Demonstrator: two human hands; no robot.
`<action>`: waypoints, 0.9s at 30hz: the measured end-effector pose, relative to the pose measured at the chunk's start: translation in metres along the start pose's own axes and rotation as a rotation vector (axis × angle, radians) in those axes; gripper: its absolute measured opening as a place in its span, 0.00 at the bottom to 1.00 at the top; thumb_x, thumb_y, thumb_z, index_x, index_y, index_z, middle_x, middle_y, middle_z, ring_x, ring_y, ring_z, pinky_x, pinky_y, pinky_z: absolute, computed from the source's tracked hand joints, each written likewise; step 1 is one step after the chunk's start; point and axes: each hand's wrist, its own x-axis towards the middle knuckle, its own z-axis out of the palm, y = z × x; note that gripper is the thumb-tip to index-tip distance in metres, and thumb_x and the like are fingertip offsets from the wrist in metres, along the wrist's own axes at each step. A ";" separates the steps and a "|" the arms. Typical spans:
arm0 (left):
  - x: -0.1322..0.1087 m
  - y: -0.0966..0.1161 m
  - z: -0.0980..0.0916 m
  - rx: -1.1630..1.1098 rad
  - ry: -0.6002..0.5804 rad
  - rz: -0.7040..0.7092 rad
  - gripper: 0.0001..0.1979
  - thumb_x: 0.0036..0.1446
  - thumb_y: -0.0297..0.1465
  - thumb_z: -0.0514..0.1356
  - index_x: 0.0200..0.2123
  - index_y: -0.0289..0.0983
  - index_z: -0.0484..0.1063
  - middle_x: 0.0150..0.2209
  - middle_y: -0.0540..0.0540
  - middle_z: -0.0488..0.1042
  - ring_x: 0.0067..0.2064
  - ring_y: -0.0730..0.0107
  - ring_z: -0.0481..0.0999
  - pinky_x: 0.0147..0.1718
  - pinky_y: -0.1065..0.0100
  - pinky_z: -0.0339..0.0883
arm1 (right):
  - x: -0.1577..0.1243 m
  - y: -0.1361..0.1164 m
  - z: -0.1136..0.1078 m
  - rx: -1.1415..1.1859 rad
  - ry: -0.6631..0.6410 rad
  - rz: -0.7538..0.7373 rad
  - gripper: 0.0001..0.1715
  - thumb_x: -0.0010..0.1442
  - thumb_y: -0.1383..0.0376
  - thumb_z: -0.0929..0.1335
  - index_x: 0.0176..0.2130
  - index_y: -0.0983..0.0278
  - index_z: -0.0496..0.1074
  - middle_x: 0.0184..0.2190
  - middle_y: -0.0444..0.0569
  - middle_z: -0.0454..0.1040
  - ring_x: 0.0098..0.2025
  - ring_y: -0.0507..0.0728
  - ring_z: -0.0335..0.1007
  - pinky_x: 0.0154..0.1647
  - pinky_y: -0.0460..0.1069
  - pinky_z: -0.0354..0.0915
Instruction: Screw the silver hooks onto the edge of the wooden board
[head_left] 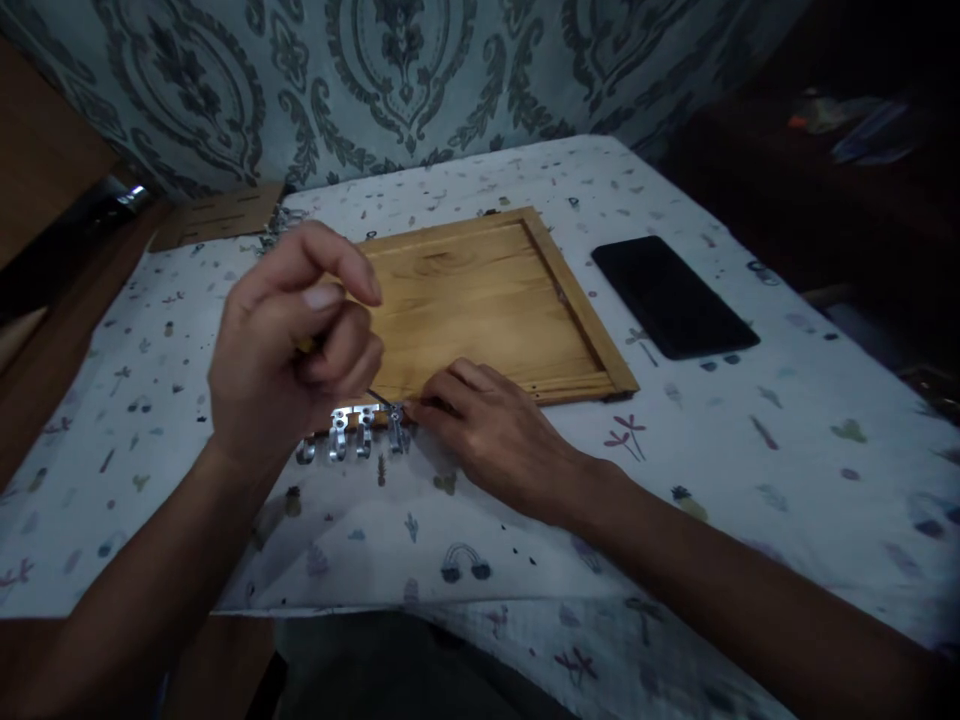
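Observation:
My left hand (300, 330) is raised over the near left part of a wooden panel (465, 300), its fingers curled round a screwdriver. A bit of yellow handle shows in the palm, and the thin shaft (379, 399) slants down to a screw spot on a metal hook rail. That rail, with several silver hooks (364, 432), lies along the panel's near edge. Beside the rail's right end, my right hand (499, 430) rests against the edge with its fingers bent and pressed together; what its fingertips pinch is hidden.
A black phone (675, 297) lies right of the panel on the patterned white tablecloth (750, 480). At the back left are a piece of brown cardboard (217, 216) and some small metal pieces (283, 222). Patterned fabric (405, 70) rises behind the table.

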 end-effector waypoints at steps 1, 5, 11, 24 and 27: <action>0.000 0.002 0.000 -0.003 0.025 0.025 0.10 0.58 0.23 0.54 0.32 0.34 0.75 0.13 0.58 0.47 0.12 0.84 0.41 0.10 0.78 0.45 | 0.000 0.000 0.000 -0.001 0.002 -0.002 0.14 0.66 0.73 0.63 0.47 0.71 0.74 0.39 0.54 0.73 0.42 0.60 0.59 0.40 0.53 0.61; -0.004 0.007 0.003 0.038 0.114 -0.032 0.13 0.58 0.21 0.51 0.31 0.34 0.76 0.13 0.57 0.48 0.12 0.83 0.40 0.10 0.77 0.44 | 0.000 0.001 0.002 -0.002 0.019 -0.009 0.13 0.66 0.72 0.63 0.46 0.71 0.75 0.39 0.55 0.73 0.42 0.60 0.60 0.40 0.53 0.61; -0.007 0.004 0.011 0.079 0.147 0.007 0.10 0.57 0.23 0.54 0.30 0.35 0.75 0.13 0.57 0.46 0.12 0.83 0.41 0.09 0.76 0.43 | 0.000 0.001 0.000 0.001 -0.006 0.001 0.11 0.67 0.70 0.64 0.45 0.69 0.74 0.40 0.54 0.73 0.43 0.59 0.61 0.42 0.54 0.61; -0.007 0.002 0.009 0.133 0.166 0.030 0.10 0.56 0.24 0.53 0.29 0.37 0.74 0.12 0.58 0.46 0.11 0.83 0.39 0.08 0.77 0.43 | 0.000 0.000 -0.001 -0.039 -0.015 0.005 0.11 0.67 0.71 0.64 0.46 0.70 0.74 0.39 0.55 0.72 0.43 0.59 0.60 0.40 0.53 0.59; -0.008 0.000 0.009 0.154 0.161 0.010 0.09 0.57 0.24 0.54 0.30 0.37 0.74 0.12 0.58 0.47 0.11 0.83 0.40 0.09 0.77 0.45 | 0.001 0.000 -0.002 -0.039 -0.022 0.007 0.11 0.67 0.71 0.64 0.47 0.70 0.74 0.39 0.55 0.72 0.42 0.59 0.60 0.41 0.53 0.59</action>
